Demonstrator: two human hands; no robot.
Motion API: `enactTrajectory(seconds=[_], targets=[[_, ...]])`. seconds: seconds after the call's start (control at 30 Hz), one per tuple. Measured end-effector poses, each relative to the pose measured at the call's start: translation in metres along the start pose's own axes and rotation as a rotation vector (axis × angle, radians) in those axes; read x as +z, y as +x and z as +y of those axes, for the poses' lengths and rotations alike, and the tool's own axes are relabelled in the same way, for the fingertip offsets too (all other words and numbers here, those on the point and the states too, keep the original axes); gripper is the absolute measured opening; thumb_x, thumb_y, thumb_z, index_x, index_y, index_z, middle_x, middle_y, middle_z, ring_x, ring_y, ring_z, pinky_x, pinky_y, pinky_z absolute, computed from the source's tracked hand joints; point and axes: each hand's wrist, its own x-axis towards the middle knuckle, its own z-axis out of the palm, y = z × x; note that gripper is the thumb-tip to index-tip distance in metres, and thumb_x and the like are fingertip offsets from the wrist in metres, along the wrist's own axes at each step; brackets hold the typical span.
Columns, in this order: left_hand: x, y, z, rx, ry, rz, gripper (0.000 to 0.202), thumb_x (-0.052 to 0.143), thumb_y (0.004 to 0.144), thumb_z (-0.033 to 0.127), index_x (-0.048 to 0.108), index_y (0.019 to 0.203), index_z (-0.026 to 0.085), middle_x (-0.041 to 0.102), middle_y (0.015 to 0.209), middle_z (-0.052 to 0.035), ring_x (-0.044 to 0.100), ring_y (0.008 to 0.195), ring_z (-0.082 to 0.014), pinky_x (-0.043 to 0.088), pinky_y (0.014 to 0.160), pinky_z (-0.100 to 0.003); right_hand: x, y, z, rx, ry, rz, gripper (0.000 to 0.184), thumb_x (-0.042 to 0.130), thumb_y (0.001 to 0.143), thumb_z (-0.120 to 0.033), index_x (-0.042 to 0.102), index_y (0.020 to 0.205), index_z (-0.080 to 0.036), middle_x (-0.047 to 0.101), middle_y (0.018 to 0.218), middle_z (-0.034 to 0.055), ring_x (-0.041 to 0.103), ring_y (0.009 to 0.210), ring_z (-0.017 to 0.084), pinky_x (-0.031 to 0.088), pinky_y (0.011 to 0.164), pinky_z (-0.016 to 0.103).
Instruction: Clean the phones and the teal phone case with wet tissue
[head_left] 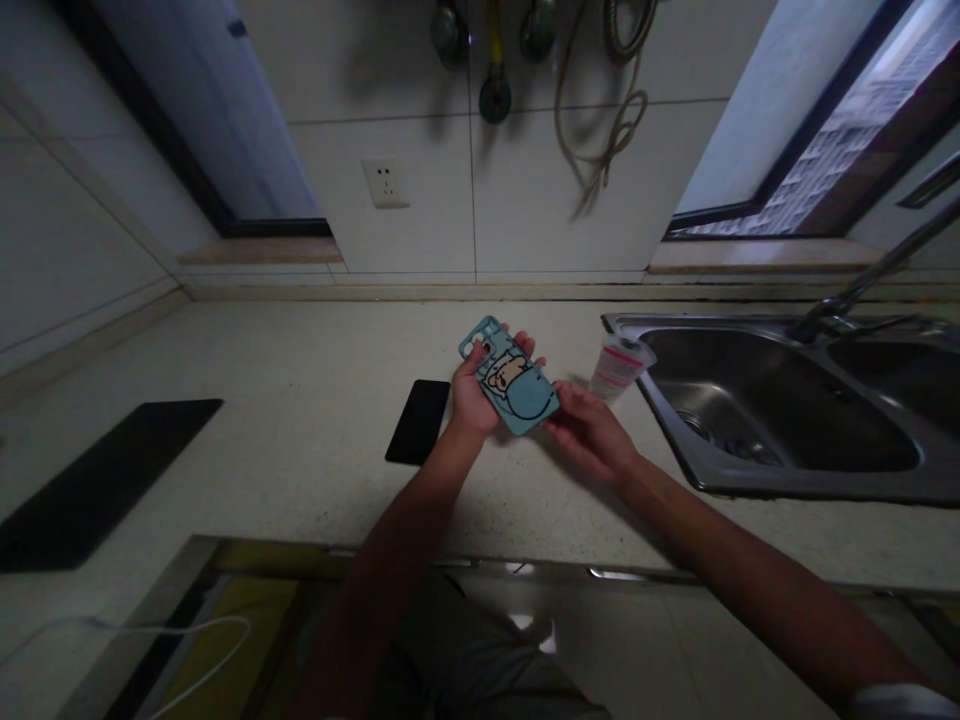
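A teal phone case (517,385) with a cartoon animal drawn on its back is held above the counter, tilted, its printed side facing up. Whether a phone sits inside it I cannot tell. My left hand (476,395) is closed around it from the left, thumb across the top near the camera cutout and fingertips showing past the far edge. At its lower right corner, my right hand (589,425) grips the edge with bent fingers, partly in shadow. A black flat phone-like slab (418,422) lies on the counter just left of my left wrist.
A clear plastic cup (621,365) with red print stands beyond my right hand, beside the steel sink (667,430). The pale counter (262,400) runs along the tiled wall. A dark flat panel (105,475) lies at left, and a white cable (187,630) hangs nearby.
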Motion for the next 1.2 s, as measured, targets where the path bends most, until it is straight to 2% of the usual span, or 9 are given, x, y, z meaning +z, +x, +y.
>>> enactTrajectory(seconds=[0.13,0.3,0.43,0.5,0.67,0.9,1.03,1.13,1.2], targets=[[-0.002,0.0,0.003,-0.017,0.03,0.007,0.04,0.039,0.099,0.044,0.07,0.109,0.021,0.074,0.106,-0.0079,0.063,0.119,-0.025,0.043,0.108,-0.051,-0.005,0.004,0.001,-0.038,-0.031,0.072,0.027,0.091,0.064,-0.029,0.067,0.071,-0.02,0.062,0.072,-0.0024,0.057,0.068,0.011,0.056,0.068,0.022],[0.004,-0.002,0.003,-0.017,0.058,0.077,0.037,0.043,0.096,0.045,0.07,0.11,0.022,0.073,0.107,-0.0083,0.065,0.114,-0.0248,0.049,0.101,-0.049,-0.003,0.006,-0.001,0.013,-0.079,-0.008,0.03,0.087,0.071,-0.04,0.069,0.086,-0.021,0.069,0.095,0.0039,0.063,0.086,0.017,0.059,0.082,0.031],[0.011,-0.006,0.004,-0.017,0.075,0.097,0.04,0.042,0.095,0.047,0.069,0.111,0.021,0.073,0.104,-0.0092,0.066,0.111,-0.0253,0.05,0.099,-0.048,-0.003,0.005,-0.002,0.134,-0.024,-0.128,0.034,0.083,0.075,-0.049,0.067,0.088,-0.021,0.064,0.081,0.0013,0.058,0.071,0.014,0.058,0.067,0.027],[0.013,-0.007,0.005,-0.012,0.093,0.114,0.042,0.041,0.096,0.048,0.07,0.11,0.021,0.073,0.103,-0.0092,0.066,0.11,-0.0251,0.051,0.098,-0.046,-0.003,0.002,-0.002,0.216,0.01,-0.193,0.033,0.087,0.072,-0.044,0.067,0.084,-0.02,0.056,0.069,-0.0032,0.05,0.059,0.009,0.054,0.059,0.022],[0.011,-0.008,0.006,-0.04,0.094,0.118,0.043,0.041,0.096,0.049,0.07,0.112,0.021,0.073,0.099,-0.0096,0.069,0.103,-0.0243,0.054,0.092,-0.043,0.001,-0.004,-0.001,0.255,-0.015,-0.221,0.036,0.092,0.065,-0.035,0.069,0.087,-0.019,0.056,0.069,-0.0046,0.048,0.057,0.007,0.053,0.059,0.021],[0.006,-0.006,0.012,-0.027,0.073,0.14,0.048,0.041,0.095,0.056,0.069,0.115,0.023,0.074,0.098,-0.009,0.07,0.099,-0.0241,0.054,0.09,-0.044,-0.013,0.008,-0.014,-0.06,-0.069,0.097,0.026,0.087,0.069,-0.028,0.064,0.081,-0.025,0.06,0.072,-0.0064,0.052,0.058,0.008,0.05,0.057,0.022],[0.003,0.0,0.006,-0.186,0.076,0.158,0.055,0.039,0.095,0.06,0.07,0.11,0.017,0.074,0.089,-0.0121,0.072,0.09,-0.0266,0.056,0.083,-0.044,-0.016,0.006,-0.016,-0.376,-0.409,0.246,0.016,0.081,0.077,-0.033,0.07,0.086,-0.027,0.067,0.081,-0.0035,0.061,0.072,0.013,0.053,0.073,0.029],[0.001,0.005,-0.006,-0.3,0.068,0.181,0.055,0.04,0.096,0.058,0.07,0.106,0.012,0.073,0.082,-0.0138,0.072,0.081,-0.0276,0.057,0.077,-0.043,-0.015,0.002,-0.011,-0.593,-0.863,0.196,0.013,0.071,0.086,-0.035,0.073,0.096,-0.028,0.073,0.094,0.0024,0.066,0.09,0.022,0.051,0.089,0.042],[-0.001,0.006,-0.015,-0.352,0.066,0.214,0.054,0.042,0.095,0.057,0.07,0.103,0.012,0.073,0.079,-0.0132,0.072,0.075,-0.0263,0.057,0.073,-0.041,-0.014,0.0,-0.005,-0.665,-1.104,0.062,0.017,0.066,0.089,-0.033,0.074,0.104,-0.028,0.074,0.103,0.0059,0.066,0.101,0.026,0.048,0.097,0.05]])
